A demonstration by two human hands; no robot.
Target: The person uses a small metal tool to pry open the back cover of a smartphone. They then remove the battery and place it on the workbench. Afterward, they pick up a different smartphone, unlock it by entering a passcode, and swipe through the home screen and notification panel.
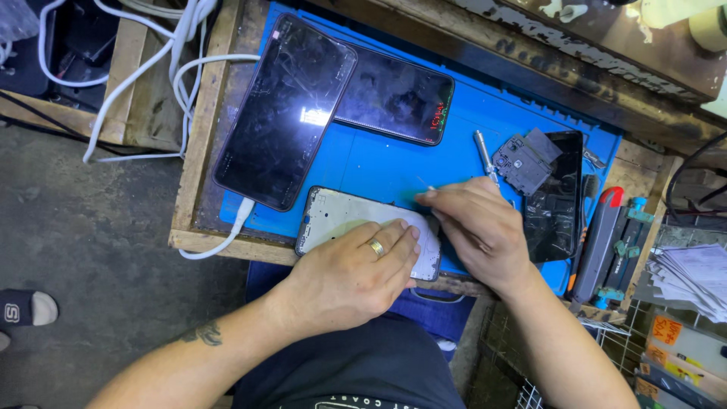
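A silver-grey phone frame lies face up at the near edge of a blue work mat. My left hand, with a gold ring on it, rests flat on the frame's right part and holds it down. Just to the right, my right hand has its fingers pinched on a thin tool whose tip pokes out above the fingertips, beside the frame's far right corner. The rest of the tool is hidden in the hand.
A large black phone with a white cable plugged in overlaps a second dark phone. A screwdriver, a dark inner cover and another black phone lie right. A tool rack stands further right.
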